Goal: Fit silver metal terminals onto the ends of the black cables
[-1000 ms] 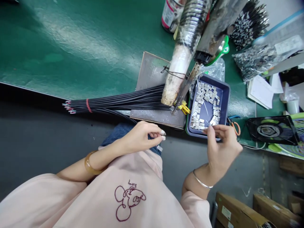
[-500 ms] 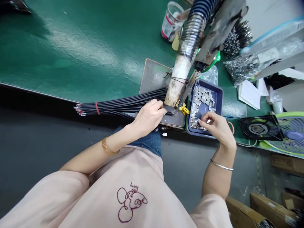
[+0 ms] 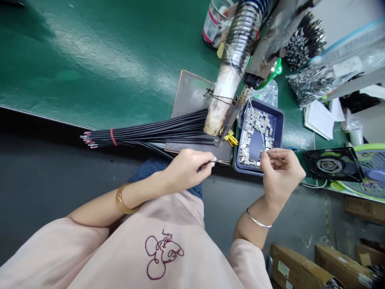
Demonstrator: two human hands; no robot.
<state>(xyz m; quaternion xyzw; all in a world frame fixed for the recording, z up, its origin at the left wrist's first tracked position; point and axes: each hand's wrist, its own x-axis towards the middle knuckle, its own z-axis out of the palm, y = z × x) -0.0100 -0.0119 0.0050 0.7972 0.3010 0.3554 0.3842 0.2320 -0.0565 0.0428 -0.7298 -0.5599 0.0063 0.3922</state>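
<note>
My left hand is closed in a pinch on the end of a black cable at the near edge of a grey metal plate. A bundle of black cables tied with a red band lies across the plate, pointing left. My right hand is closed, pinching a small metal clip beside the near rim of a blue tray that holds several small metal clips. A soldering tool with a yellow clamp hangs over the plate, between the two hands and beyond them.
A green bench mat covers the table. A taped hose and metal arm reach down from above. A jar, bags of metal parts, papers, a black fan and cardboard boxes sit around.
My left hand drew back from the cable bundle to the plate's near edge, holding a cable end. My right hand lifted from the tray with a clip.
</note>
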